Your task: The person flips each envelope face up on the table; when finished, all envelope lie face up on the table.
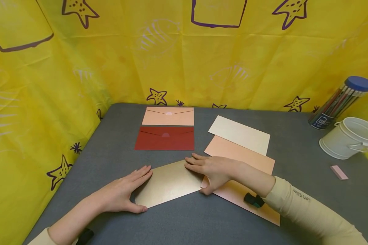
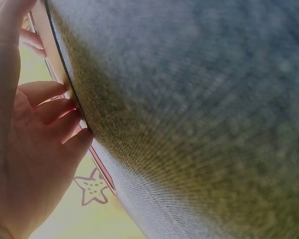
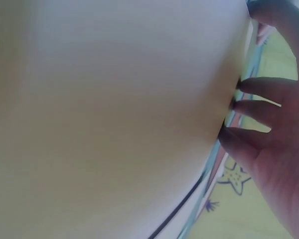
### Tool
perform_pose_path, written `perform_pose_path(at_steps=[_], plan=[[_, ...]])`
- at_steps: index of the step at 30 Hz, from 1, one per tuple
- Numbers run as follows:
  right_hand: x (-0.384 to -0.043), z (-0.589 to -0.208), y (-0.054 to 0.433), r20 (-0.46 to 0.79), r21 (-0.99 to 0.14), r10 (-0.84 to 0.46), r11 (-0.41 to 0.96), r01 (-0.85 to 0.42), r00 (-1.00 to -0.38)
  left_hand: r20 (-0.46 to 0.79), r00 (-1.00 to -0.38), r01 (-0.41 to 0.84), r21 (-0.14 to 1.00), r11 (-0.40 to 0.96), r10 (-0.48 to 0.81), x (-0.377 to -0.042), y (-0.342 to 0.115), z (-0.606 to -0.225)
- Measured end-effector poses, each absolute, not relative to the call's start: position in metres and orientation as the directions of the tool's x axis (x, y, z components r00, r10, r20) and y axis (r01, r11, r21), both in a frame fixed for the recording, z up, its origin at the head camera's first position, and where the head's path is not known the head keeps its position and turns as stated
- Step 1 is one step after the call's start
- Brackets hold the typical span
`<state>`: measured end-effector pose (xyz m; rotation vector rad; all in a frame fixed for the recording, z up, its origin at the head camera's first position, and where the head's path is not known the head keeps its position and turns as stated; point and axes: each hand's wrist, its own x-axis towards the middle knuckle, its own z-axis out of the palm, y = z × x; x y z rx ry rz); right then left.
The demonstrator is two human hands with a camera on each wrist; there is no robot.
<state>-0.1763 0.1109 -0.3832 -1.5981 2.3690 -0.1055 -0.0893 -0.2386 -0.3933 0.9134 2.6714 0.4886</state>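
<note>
A shiny gold envelope point(image 1: 171, 183) lies tilted on the grey table, plain side up. My left hand point(image 1: 125, 190) rests at its left end, fingers stretched along the upper corner and thumb at the lower one. Across its right end lies my right hand point(image 1: 214, 170), fingertips near the upper corner and thumb by the lower right corner. In the left wrist view the left fingers point(image 2: 72, 117) touch down along the edge. The right wrist view has the right fingers point(image 3: 254, 107) spread and pointing down. Under my right forearm is a large peach envelope point(image 1: 245, 200), partly hidden.
Farther back lie a peach envelope point(image 1: 184, 119) and a red envelope point(image 1: 178, 143), flaps up. A cream envelope point(image 1: 242, 132) overlaps another peach one point(image 1: 251, 154). At the right stand a pencil tube point(image 1: 340, 102) and a white bucket point(image 1: 337, 146), near a pink eraser point(image 1: 339, 173).
</note>
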Motion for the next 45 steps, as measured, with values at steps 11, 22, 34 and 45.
perform_pose_path(at_steps=[11, 22, 34, 45], plan=[[-0.176, -0.379, 0.106, -0.222, -0.147, -0.910, 0.387, -0.910, -0.351, -0.134, -0.759, 0.550, 0.393, 0.737, 0.637, -0.090, -0.240, -0.394], [-0.179, -0.375, 0.101, -0.214, -0.061, -0.921, 0.345, -0.937, -0.326, -0.167, -0.763, 0.522, 0.412, 0.747, 0.625, -0.090, -0.241, -0.395], [-0.182, -0.373, 0.099, -0.236, -0.063, -0.916, 0.348, -0.935, -0.325, -0.160, -0.756, 0.536, 0.406, 0.741, 0.634, -0.090, -0.241, -0.395], [-0.185, -0.372, 0.101, -0.226, -0.111, -0.919, 0.354, -0.929, -0.323, -0.035, -0.714, 0.668, 0.267, 0.695, 0.699, -0.089, -0.241, -0.394]])
